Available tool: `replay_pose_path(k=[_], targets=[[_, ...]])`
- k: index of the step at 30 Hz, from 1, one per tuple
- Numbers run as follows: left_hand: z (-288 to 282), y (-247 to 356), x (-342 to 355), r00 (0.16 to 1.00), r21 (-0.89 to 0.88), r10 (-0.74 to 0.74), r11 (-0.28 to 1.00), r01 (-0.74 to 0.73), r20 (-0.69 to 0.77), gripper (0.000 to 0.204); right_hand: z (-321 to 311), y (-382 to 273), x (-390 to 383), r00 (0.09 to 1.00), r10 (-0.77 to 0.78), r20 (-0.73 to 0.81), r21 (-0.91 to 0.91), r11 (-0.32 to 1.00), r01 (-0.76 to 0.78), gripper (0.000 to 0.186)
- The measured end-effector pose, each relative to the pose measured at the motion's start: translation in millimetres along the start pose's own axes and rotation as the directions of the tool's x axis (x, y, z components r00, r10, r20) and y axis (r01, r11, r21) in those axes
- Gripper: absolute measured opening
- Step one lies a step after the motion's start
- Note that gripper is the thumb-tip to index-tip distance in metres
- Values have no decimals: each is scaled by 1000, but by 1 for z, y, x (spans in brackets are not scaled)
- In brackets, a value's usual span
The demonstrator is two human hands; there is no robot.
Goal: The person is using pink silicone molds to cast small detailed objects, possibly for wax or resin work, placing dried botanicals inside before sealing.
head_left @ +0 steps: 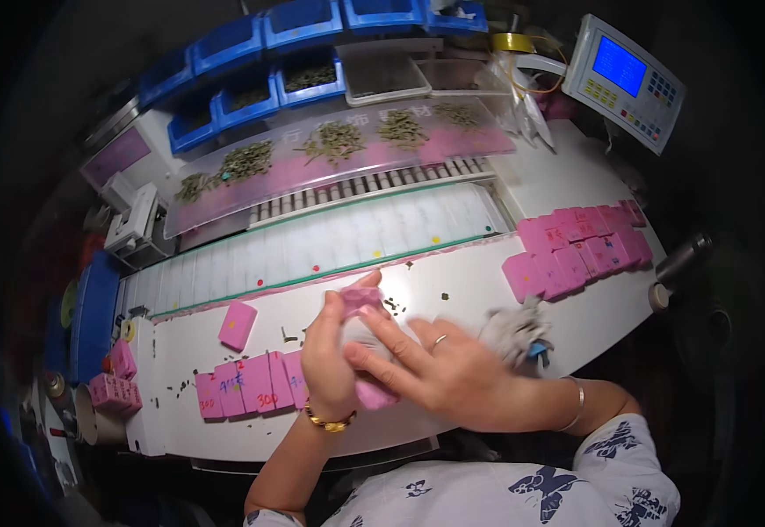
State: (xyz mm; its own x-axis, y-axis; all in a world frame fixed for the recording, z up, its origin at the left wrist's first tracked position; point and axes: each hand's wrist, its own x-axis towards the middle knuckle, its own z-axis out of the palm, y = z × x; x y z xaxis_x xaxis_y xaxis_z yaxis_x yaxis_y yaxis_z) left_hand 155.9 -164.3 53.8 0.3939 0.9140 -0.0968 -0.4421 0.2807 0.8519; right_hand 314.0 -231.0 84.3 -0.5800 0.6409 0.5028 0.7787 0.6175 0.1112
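My left hand (328, 356), with a gold bracelet at its wrist, is wrapped around a pink block (377, 394) near the middle of the worktable. Over the block's middle lies something white (367, 334), blurred, perhaps a cloth or wrapping. Wearing a ring, my right hand (461, 373) presses its fingers onto that white part and steadies the block from the right. Part of the block is hidden under my fingers. Beyond my right hand sits a crumpled grey-white cloth (519, 334).
Pink blocks stand in a row (255, 385) at the near left and in rows (576, 250) at the right; one pink block (238, 326) lies apart. Behind are a white slatted tray (330, 241), a clear shelf with dried herb piles (334, 140), blue bins (308, 75) and a control panel (624, 75).
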Motion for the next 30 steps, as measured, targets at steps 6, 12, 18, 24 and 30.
replay_pose_path(k=[6, 12, 18, 24, 30], targets=[[-32, -2, -16, 998, 104, -46, 993, 50, -41, 59, -11, 13, 16, 991, 14, 134, 244, 969, -47, 55], [-41, 19, -4, 934, 293, 344, 907, -303, -97, 61, -33, 6, 44, 927, 50, -372, 40, 998, -38, 52], [-38, 39, -13, 806, 381, 591, 753, -537, -33, 60, -17, 1, 29, 980, -67, 190, 258, 966, 16, 63], [-47, 38, -13, 772, 378, 635, 724, -577, -38, 58, -29, 1, 50, 902, 183, -390, 150, 980, -134, 47], [-38, 26, -6, 749, 229, 651, 754, -616, -127, 49, 4, -8, 15, 986, -20, 165, 182, 983, -11, 56]])
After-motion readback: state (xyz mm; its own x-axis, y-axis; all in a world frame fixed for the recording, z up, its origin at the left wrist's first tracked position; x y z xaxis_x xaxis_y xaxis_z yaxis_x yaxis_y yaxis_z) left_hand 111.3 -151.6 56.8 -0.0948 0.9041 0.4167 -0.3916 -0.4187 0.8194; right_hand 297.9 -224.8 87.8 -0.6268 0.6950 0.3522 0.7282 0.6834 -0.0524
